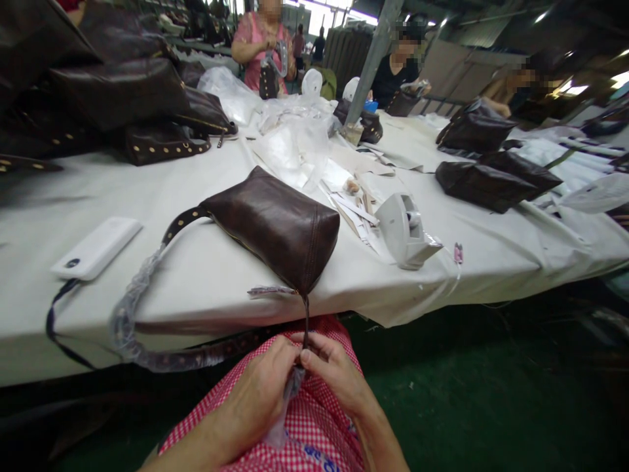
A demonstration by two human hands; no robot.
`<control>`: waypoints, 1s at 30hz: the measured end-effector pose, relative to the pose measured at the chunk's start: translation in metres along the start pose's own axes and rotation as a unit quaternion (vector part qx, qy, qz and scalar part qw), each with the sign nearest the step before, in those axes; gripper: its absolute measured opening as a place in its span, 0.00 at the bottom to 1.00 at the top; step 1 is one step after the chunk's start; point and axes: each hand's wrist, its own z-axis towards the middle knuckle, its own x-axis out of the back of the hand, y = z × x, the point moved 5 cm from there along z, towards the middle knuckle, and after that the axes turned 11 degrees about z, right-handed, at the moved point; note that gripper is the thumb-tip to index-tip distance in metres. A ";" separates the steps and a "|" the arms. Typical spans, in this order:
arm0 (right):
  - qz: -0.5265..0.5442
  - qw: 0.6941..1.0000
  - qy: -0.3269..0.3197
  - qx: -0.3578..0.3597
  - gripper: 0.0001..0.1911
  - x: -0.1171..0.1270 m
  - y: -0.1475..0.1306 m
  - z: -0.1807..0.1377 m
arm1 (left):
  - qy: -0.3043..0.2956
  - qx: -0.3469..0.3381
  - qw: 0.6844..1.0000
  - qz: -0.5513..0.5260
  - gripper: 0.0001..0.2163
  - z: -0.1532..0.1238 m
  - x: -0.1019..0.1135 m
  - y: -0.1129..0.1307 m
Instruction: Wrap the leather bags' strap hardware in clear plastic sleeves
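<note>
A dark brown leather handbag [275, 223] lies on its side near the table's front edge. Its studded strap [128, 321], partly wrapped in clear plastic, loops off the left end and hangs below the edge toward my lap. From the bag's near corner a thin leather cord runs down to my hands. My left hand [268, 377] and my right hand [329, 364] meet over my lap, fingers closed around the lower part of this leather cord [306, 321]. Beneath my left hand hangs some clear plastic film [280, 419]. A plastic-wrapped zipper pull [270, 290] rests beside the bag's corner.
A white power bank [98, 249] with a dark cable lies at left. Brown bags [118, 92] are piled behind it. A tape dispenser [405, 229], paper strips and plastic bags [295, 137] sit beyond my bag. More bags [491, 180] lie right. Several people work across the table.
</note>
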 end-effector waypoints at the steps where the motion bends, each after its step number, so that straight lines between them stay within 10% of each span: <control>1: 0.001 1.000 0.006 0.000 0.22 0.001 0.001 0.001 | 0.009 -0.004 1.000 0.020 0.12 -0.001 -0.002 -0.001; 7: 0.022 0.999 0.029 0.025 0.21 0.000 0.003 0.004 | 0.036 -0.043 0.994 0.094 0.07 0.003 0.011 0.002; 13: 0.003 0.999 -0.043 0.022 0.19 -0.012 -0.005 0.002 | -0.108 -0.015 0.978 -0.178 0.05 0.017 0.021 -0.003; 17: -0.012 0.997 -0.068 0.016 0.15 -0.015 -0.008 0.000 | -0.091 0.024 0.961 -0.260 0.09 0.021 0.014 -0.007; 23: 0.021 0.999 0.026 0.038 0.15 -0.014 -0.006 0.003 | 0.013 0.085 0.981 -0.177 0.09 0.013 0.011 -0.007; 30: -0.047 0.989 0.109 0.087 0.12 -0.020 -0.002 0.013 | -0.021 0.234 0.927 -0.292 0.10 -0.009 0.015 -0.034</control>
